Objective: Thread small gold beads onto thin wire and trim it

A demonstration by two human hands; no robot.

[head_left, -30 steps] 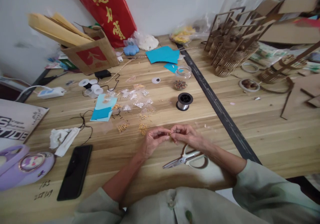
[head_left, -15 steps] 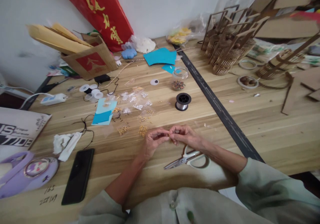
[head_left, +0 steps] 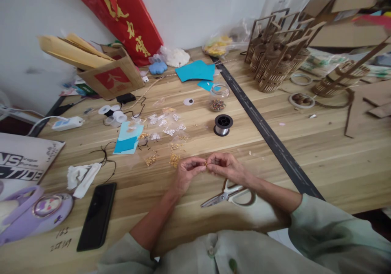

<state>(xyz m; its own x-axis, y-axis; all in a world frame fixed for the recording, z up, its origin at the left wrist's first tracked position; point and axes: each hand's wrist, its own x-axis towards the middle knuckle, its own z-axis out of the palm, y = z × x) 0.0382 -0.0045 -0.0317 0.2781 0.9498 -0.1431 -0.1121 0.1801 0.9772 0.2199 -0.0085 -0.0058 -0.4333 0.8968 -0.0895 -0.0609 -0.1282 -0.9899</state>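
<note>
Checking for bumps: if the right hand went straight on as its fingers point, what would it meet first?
The right hand would likely meet the small gold piece between the two hands first, then the left hand; depth is unclear.

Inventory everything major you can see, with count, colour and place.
golden piece: one, gold, front centre
scissors: one, white handles, front centre
jar: one, clear, back centre
wire spool: one, black, in front of jar
silver pieces: uncounted, silver, centre left
gold beads: uncounted, gold, in front of silver pieces
phone: one, black, front left
purple object: one, purple, left edge
brown bag: one, brown, back left
red bag: one, red, against wall
blue sheets: several, blue, back and left
slatted baskets: several, brown, back right
sleeves: two, pale green, front
left hand: one, bare, pinching golden piece
right hand: one, bare, at same piece
</note>
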